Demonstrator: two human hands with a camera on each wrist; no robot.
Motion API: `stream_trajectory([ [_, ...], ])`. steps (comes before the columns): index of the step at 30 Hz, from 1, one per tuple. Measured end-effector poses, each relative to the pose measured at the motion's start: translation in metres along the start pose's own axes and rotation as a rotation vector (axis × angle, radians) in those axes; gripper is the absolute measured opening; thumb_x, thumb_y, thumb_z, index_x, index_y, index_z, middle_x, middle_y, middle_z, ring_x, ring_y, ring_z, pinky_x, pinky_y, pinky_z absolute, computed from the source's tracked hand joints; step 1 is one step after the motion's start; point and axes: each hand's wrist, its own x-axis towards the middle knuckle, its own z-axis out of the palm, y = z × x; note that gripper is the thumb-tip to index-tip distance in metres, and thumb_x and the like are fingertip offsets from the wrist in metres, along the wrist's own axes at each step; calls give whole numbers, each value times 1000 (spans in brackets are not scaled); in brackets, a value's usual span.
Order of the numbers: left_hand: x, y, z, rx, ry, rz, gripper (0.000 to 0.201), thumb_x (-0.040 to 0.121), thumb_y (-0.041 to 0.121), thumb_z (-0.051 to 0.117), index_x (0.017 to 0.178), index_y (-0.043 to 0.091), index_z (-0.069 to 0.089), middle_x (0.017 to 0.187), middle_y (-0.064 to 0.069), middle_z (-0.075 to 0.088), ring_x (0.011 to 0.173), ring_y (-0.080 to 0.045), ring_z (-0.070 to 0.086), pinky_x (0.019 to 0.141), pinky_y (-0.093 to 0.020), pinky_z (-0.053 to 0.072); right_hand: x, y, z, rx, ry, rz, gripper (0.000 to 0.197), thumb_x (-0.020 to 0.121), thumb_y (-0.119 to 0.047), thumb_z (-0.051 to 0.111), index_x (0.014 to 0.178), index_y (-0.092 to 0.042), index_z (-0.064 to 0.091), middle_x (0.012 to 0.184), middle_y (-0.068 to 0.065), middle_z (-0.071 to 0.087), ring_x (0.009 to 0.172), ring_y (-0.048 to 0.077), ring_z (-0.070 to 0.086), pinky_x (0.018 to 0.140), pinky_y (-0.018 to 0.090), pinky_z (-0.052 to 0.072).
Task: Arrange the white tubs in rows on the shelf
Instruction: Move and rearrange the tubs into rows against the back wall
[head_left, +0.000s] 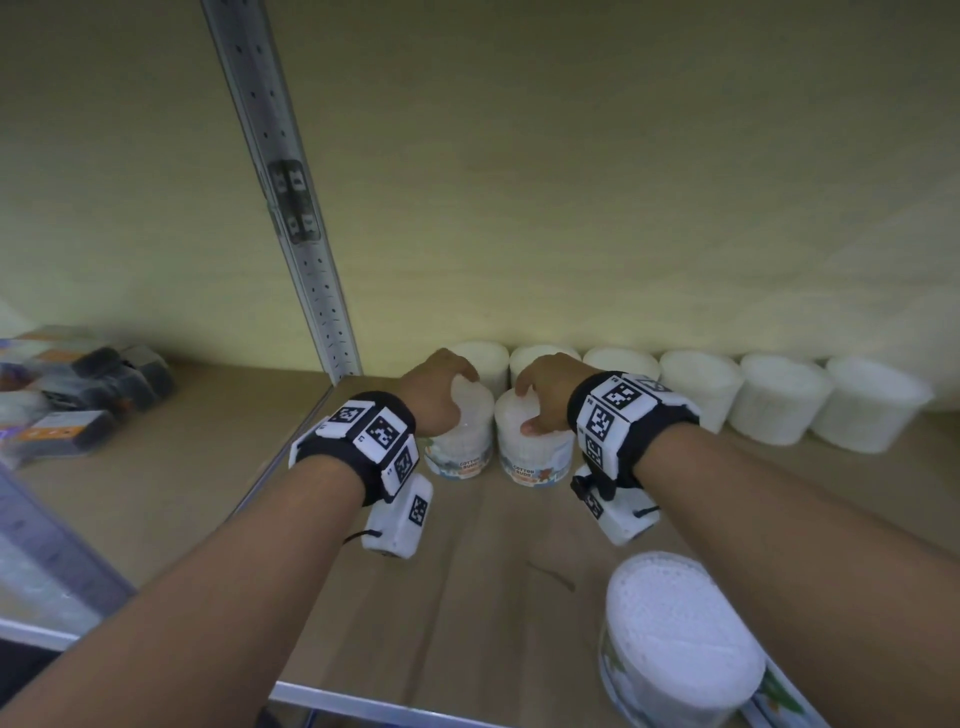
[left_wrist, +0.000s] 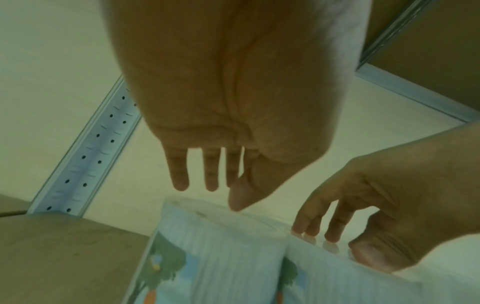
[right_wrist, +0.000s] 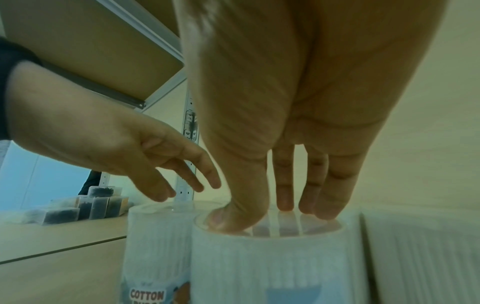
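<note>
Tubs first: two cotton-bud ones sit side by side on the wooden shelf (head_left: 467, 561), right in front of the back row of white tubs (head_left: 701, 387) against the wall. Left hand (head_left: 436, 387) hovers just over the left tub (head_left: 460, 441), fingers (left_wrist: 179, 174) loose and straight, not gripping anything. Right hand (head_left: 545, 395) has its fingertips (right_wrist: 285, 202) and thumb resting on the lid of the right tub (head_left: 535, 447), relaxed, no real grasp. Another tub (head_left: 675, 639) sits near the shelf's front edge. Perforated metal upright (head_left: 291, 208) on the left, dark boxed items (head_left: 78, 400) beyond it.
</note>
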Motion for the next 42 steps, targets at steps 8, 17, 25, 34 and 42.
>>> stream_trajectory([
  [8, 4, 3, 19, 159, 114, -149, 53, 91, 47, 52, 130, 11, 47, 134, -12, 42, 123, -29, 43, 98, -39, 38, 5, 4, 10, 28, -20, 17, 70, 90, -47, 55, 144, -8, 36, 146, 11, 39, 134, 25, 39, 111, 31, 29],
  [17, 0, -2, 5, 65, 10, -42, 48, 96, 27, 53, 141, 21, 40, 150, 0, 34, 135, -20, 39, 98, -24, 33, 4, 2, 8, 22, 16, 6, 65, 88, -46, 59, 137, -5, 46, 139, 11, 49, 128, 24, 47, 106, 30, 35],
  [25, -2, -5, 4, 26, -14, -5, 50, 94, 21, 57, 141, 21, 41, 150, -1, 36, 136, -20, 38, 103, -24, 32, -2, -4, 1, -10, 29, 1, 60, 87, -42, 63, 132, -4, 53, 134, 12, 55, 122, 26, 54, 104, 33, 44],
  [34, -28, -6, 0, 134, 21, 1, 49, 94, 31, 55, 141, 29, 39, 148, 8, 39, 132, -15, 43, 82, -14, 27, -12, -11, -3, 7, -61, -24, 69, 90, -38, 60, 146, -8, 34, 149, 10, 38, 135, 26, 42, 110, 33, 37],
  [42, -61, -17, 11, 101, 18, -12, 46, 85, 29, 66, 129, 29, 53, 136, -1, 52, 119, -22, 52, 99, -32, 44, -45, -37, -8, -8, -156, -72, 63, 89, -34, 64, 140, -3, 43, 142, 13, 47, 128, 28, 49, 104, 32, 41],
])
